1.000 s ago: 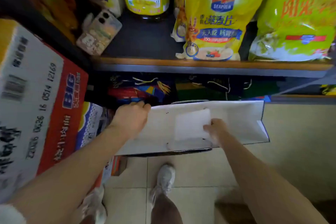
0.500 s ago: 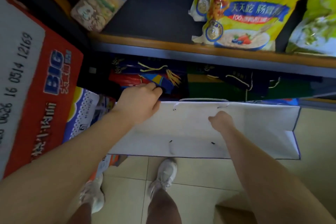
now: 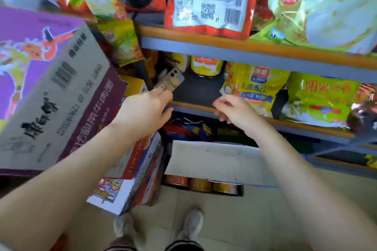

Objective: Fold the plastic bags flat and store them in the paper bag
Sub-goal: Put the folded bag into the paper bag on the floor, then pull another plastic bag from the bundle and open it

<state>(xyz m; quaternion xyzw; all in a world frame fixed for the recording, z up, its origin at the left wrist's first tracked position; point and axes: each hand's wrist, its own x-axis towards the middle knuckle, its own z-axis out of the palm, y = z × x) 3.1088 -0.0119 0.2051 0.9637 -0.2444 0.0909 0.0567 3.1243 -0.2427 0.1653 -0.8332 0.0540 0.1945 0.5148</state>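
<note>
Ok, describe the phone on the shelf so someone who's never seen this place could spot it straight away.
Find the middle shelf with its orange front edge, holding the yellow-labelled oil bottle and yellow oat bag. At its left end, just beyond the left hand, lies the phone. It is the only flat, hard item there, lenses up, in a patterned case.

Middle shelf (image 3: 195, 108) bears a phone (image 3: 171, 80), oil bottle (image 3: 207, 66), yellow oat bag (image 3: 255, 87); the floor (image 3: 234, 220) carries the paper bag (image 3: 220, 161).

1. Both bare forearms reach forward and up from the lower corners of the view.
2. The left hand (image 3: 143, 111) is extended, fingers hidden behind its back.
3. The right hand (image 3: 234, 109) hangs with loosely curled, empty fingers.
</note>
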